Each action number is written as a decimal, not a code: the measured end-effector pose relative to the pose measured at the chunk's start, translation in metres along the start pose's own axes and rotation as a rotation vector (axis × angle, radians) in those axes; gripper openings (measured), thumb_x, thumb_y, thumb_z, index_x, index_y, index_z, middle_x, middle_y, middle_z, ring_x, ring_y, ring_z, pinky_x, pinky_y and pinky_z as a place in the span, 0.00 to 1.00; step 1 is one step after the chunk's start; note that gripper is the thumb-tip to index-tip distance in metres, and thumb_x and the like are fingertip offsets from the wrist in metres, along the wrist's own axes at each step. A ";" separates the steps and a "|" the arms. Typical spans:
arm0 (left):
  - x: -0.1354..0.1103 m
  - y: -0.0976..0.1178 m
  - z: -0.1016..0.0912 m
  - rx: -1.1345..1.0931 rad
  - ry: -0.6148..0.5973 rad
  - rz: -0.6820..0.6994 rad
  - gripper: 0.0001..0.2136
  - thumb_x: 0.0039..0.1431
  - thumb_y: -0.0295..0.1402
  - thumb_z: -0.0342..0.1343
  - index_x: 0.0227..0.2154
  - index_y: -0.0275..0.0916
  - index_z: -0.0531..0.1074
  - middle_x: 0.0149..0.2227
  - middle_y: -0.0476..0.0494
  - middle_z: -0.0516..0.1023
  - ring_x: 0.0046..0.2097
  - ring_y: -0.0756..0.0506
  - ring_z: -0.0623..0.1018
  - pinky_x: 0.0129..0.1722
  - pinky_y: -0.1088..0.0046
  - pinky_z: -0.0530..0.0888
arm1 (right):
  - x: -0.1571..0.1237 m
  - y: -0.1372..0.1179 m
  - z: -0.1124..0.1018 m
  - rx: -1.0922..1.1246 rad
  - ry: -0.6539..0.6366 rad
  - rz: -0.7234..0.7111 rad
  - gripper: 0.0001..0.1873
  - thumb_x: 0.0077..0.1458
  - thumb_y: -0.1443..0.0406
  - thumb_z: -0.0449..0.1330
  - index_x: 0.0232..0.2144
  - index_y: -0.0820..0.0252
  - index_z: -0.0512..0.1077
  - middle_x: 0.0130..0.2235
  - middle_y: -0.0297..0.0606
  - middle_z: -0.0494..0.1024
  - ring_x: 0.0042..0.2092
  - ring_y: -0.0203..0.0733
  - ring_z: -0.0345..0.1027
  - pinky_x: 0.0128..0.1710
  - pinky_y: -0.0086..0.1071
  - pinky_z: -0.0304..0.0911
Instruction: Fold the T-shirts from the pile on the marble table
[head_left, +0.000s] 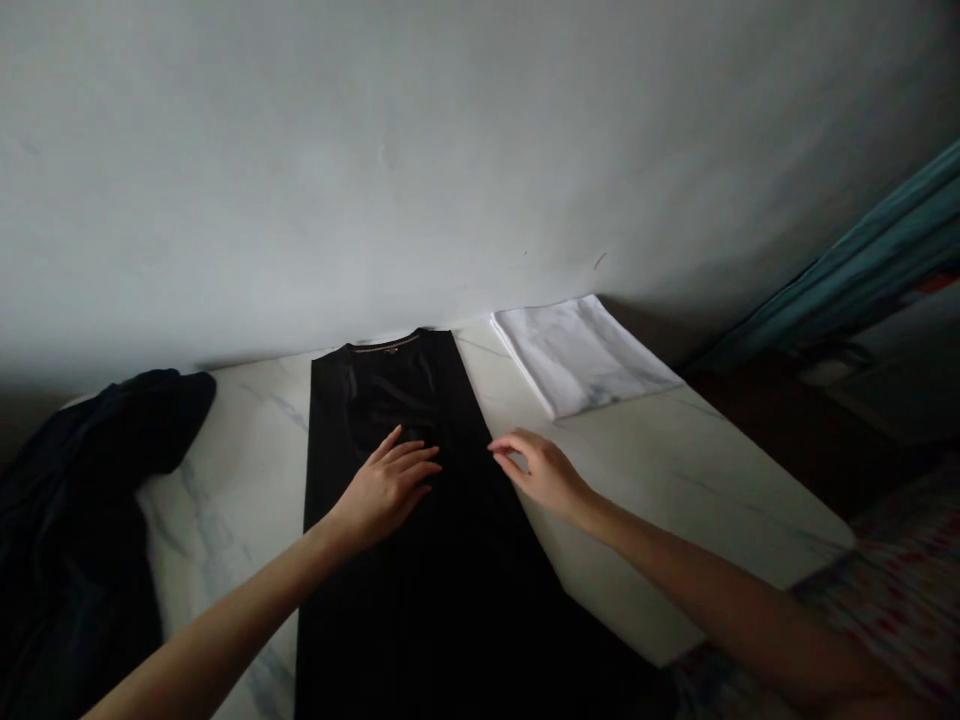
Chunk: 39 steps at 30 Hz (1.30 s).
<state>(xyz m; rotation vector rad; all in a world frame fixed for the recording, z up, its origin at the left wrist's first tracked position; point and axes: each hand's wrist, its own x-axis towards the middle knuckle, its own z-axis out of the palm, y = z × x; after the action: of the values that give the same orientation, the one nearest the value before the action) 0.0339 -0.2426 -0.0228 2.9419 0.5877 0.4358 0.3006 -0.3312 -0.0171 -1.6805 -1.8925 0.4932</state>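
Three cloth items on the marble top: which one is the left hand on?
The black shirt, laid out flat with its collar toward the wall, under the left hand. The dark crumpled garment and the folded white cloth lie off to either side, untouched.

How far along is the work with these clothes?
Done: the white cloth lies folded by the wall. In hand: the black garment lies flat on the marble counter, left hand on it, right hand at its edge. Remaining: a dark garment sits bunched beside it.
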 end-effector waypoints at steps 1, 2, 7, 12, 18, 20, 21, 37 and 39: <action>-0.005 0.006 0.000 0.002 0.014 0.015 0.12 0.67 0.33 0.50 0.49 0.44 0.75 0.54 0.45 0.78 0.58 0.44 0.74 0.67 0.51 0.57 | -0.021 -0.004 -0.003 0.012 -0.013 0.027 0.09 0.61 0.68 0.54 0.38 0.57 0.75 0.39 0.38 0.80 0.42 0.39 0.74 0.44 0.31 0.67; -0.008 0.009 0.001 0.011 0.028 0.020 0.12 0.67 0.32 0.50 0.48 0.44 0.75 0.53 0.45 0.79 0.57 0.44 0.74 0.67 0.51 0.57 | -0.040 -0.008 -0.005 0.012 -0.026 0.053 0.08 0.60 0.68 0.55 0.36 0.57 0.75 0.37 0.37 0.79 0.40 0.38 0.73 0.43 0.30 0.67; -0.004 0.003 -0.005 0.074 0.035 -0.124 0.11 0.62 0.30 0.55 0.45 0.43 0.76 0.48 0.42 0.80 0.51 0.41 0.76 0.61 0.50 0.65 | -0.108 -0.025 0.003 -0.109 -0.070 0.183 0.05 0.54 0.68 0.63 0.35 0.56 0.73 0.34 0.34 0.78 0.35 0.37 0.72 0.37 0.29 0.65; 0.010 0.034 -0.003 0.061 -0.063 -0.039 0.15 0.58 0.29 0.59 0.49 0.44 0.73 0.51 0.40 0.75 0.53 0.39 0.73 0.53 0.57 0.72 | -0.130 -0.033 0.016 -0.259 -0.046 0.235 0.06 0.53 0.66 0.64 0.36 0.56 0.72 0.31 0.33 0.77 0.33 0.39 0.72 0.34 0.30 0.63; 0.023 0.081 0.022 0.039 -0.120 0.280 0.12 0.64 0.27 0.50 0.47 0.42 0.73 0.48 0.43 0.76 0.52 0.43 0.73 0.61 0.58 0.65 | -0.152 -0.041 0.018 -0.380 -0.133 0.289 0.11 0.55 0.61 0.63 0.41 0.57 0.72 0.34 0.40 0.81 0.35 0.47 0.77 0.33 0.34 0.63; 0.024 0.084 0.026 0.064 -0.129 0.285 0.10 0.65 0.27 0.49 0.43 0.40 0.73 0.43 0.43 0.77 0.47 0.43 0.75 0.57 0.59 0.68 | -0.165 -0.043 0.016 -0.394 -0.191 0.294 0.13 0.55 0.62 0.62 0.43 0.57 0.72 0.33 0.41 0.82 0.34 0.48 0.77 0.32 0.34 0.64; 0.023 0.085 0.027 0.076 -0.133 0.276 0.09 0.66 0.27 0.48 0.41 0.40 0.73 0.41 0.42 0.77 0.45 0.43 0.75 0.54 0.60 0.70 | -0.172 -0.043 0.014 -0.387 -0.207 0.286 0.14 0.55 0.63 0.62 0.45 0.57 0.71 0.33 0.41 0.82 0.34 0.48 0.77 0.32 0.34 0.64; -0.004 0.087 0.025 0.183 -0.073 0.195 0.09 0.66 0.26 0.47 0.38 0.39 0.72 0.42 0.43 0.76 0.43 0.44 0.75 0.45 0.65 0.73 | -0.224 -0.073 0.033 -0.023 -0.392 -0.086 0.21 0.59 0.66 0.59 0.55 0.57 0.67 0.48 0.41 0.78 0.40 0.42 0.76 0.36 0.29 0.69; -0.004 0.087 0.024 0.181 -0.080 0.216 0.08 0.66 0.25 0.47 0.38 0.39 0.72 0.43 0.43 0.76 0.44 0.44 0.75 0.47 0.65 0.73 | -0.223 -0.074 0.027 0.065 -0.459 -0.026 0.24 0.58 0.63 0.61 0.56 0.57 0.67 0.51 0.42 0.77 0.44 0.44 0.76 0.41 0.31 0.70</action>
<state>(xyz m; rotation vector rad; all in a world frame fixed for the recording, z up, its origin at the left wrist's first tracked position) 0.0691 -0.3252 -0.0320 3.1931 0.3164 0.2965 0.2400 -0.5592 -0.0296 -1.5943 -2.1803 0.9879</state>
